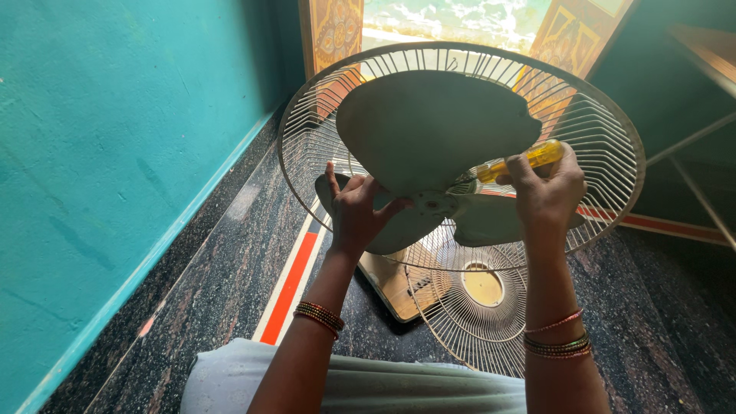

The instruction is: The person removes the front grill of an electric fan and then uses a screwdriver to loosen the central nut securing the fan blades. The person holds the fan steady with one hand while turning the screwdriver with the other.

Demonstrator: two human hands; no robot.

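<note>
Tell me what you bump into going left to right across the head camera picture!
Teal wall → orange floor stripe → left hand on a fan blade → round gold cap of the loose fan guard on the floor → right hand gripping a yellow-handled screwdriver.

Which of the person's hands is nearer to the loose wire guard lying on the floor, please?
Neither by much; perhaps the right. The right hand holds a yellow screwdriver above the guard. The left hand grips a fan blade, up and left of it.
</note>
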